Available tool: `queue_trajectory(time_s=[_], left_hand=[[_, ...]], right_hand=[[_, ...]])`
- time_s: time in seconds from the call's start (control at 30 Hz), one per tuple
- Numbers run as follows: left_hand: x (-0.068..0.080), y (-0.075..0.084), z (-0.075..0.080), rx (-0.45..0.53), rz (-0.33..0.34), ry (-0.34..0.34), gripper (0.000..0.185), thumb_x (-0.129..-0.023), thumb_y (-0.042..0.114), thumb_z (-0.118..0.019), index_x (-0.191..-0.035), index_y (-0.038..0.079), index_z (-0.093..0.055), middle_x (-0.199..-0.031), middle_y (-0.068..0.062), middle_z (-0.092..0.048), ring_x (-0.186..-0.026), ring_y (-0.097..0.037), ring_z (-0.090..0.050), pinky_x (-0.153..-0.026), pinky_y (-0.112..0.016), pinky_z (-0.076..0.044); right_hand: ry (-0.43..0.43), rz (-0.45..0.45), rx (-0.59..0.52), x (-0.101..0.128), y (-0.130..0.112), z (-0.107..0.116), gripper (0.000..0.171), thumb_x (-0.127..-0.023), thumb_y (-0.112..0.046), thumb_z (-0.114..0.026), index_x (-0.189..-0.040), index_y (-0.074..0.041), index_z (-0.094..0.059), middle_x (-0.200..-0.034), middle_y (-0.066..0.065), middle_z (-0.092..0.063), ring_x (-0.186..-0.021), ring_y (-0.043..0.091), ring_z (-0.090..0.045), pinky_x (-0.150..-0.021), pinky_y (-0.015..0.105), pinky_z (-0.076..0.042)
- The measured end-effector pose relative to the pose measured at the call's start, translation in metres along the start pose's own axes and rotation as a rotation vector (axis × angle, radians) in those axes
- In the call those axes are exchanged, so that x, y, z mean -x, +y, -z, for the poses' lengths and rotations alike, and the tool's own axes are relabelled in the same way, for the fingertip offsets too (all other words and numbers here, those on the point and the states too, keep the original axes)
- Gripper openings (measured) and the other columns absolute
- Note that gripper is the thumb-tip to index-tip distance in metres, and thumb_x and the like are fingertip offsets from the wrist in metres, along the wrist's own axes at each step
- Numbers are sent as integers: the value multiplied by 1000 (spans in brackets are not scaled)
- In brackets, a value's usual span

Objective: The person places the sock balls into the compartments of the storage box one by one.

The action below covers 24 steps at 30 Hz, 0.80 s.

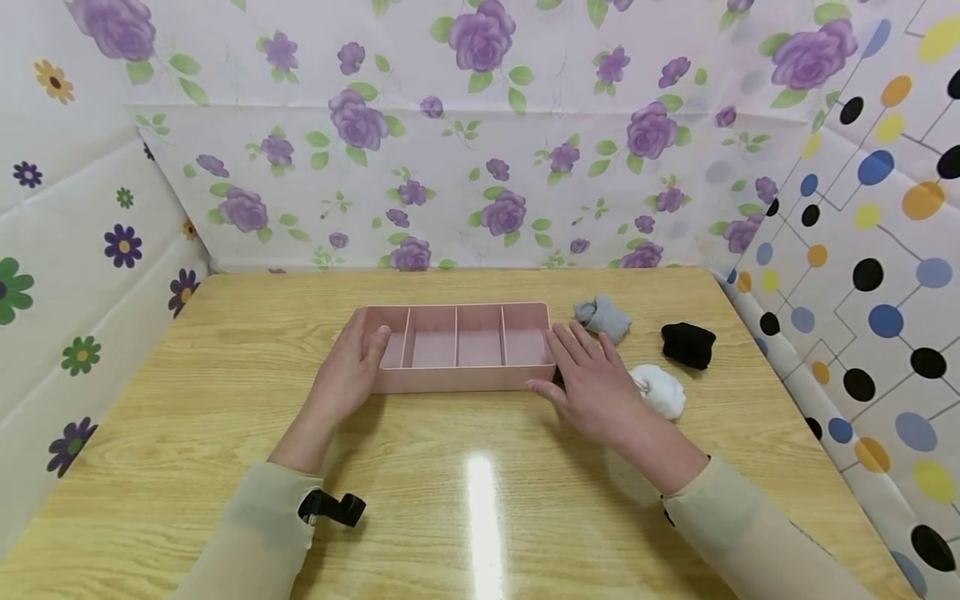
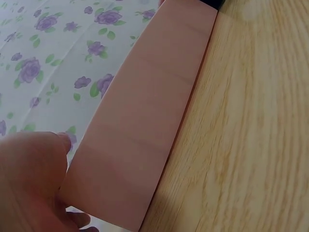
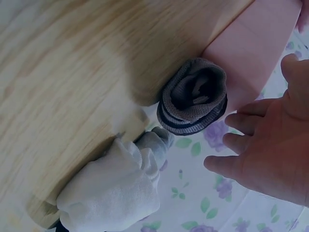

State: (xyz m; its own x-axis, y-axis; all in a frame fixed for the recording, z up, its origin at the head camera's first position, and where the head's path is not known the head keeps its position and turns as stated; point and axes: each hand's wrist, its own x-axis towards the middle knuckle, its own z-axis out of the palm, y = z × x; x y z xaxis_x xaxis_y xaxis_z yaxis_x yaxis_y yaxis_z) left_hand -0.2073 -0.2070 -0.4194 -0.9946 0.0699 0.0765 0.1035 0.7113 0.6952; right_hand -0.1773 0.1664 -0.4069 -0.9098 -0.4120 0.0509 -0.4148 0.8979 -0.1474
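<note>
A pink divided tray [image 1: 457, 379] sat near the middle of the wooden bench [image 1: 225, 400], its four compartments bare. The left hand [image 1: 347, 375] lay against the tray's left end, fingers relaxed and resting over the rim rather than clamped. The right hand [image 1: 592, 379] rested flat at the tray's right end, fingers spread and straight, gripping nothing. Just behind that hand lay a rolled grey sock [image 1: 603, 317]; a white sock bundle [image 1: 660, 390] sat just beside the wrist, and a black sock bundle [image 1: 688, 344] lay a little farther right. The tray looked like thin rigid plastic, likely light and smooth-walled, so it would probably slide easily on the glossy bench; the short end walls seemed the natural places to hold it. The socks appeared soft and squashy, best pinched round the whole roll so they would not unfurl.
</note>
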Motion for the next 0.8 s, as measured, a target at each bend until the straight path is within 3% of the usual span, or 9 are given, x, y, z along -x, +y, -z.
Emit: queue_trajectory(time_s=[0.2,0.57,0.8], left_hand=[[-5,-5,0,37,-12,2,81,-119,57,-27,-176,2,-13,-180,-27,-19,-166,-46,-17,-135,-64,-15],[-8,-11,1,97,25,-6,76,-120,53,-27,-178,6,-12,-181,-24,-18,-167,-44,-16,-136,-60,-14],[-7,-13,0,107,40,-22,79,-119,56,-26,-178,7,-5,-181,-24,-15,-166,-46,-15,-135,-62,-13]], right_hand=[[10,15,-11,0,1,1,86,-113,-58,-53,-174,-2,-30,-180,19,-27,-168,39,-16,-134,67,-13],[16,29,-19,0,6,0,84,-114,-55,-53,-174,-2,-28,-180,19,-27,-168,39,-16,-135,66,-13],[38,43,-2,0,11,0,85,-113,-56,-56,-174,-2,-29,-180,17,-28,-168,39,-19,-135,65,-14]])
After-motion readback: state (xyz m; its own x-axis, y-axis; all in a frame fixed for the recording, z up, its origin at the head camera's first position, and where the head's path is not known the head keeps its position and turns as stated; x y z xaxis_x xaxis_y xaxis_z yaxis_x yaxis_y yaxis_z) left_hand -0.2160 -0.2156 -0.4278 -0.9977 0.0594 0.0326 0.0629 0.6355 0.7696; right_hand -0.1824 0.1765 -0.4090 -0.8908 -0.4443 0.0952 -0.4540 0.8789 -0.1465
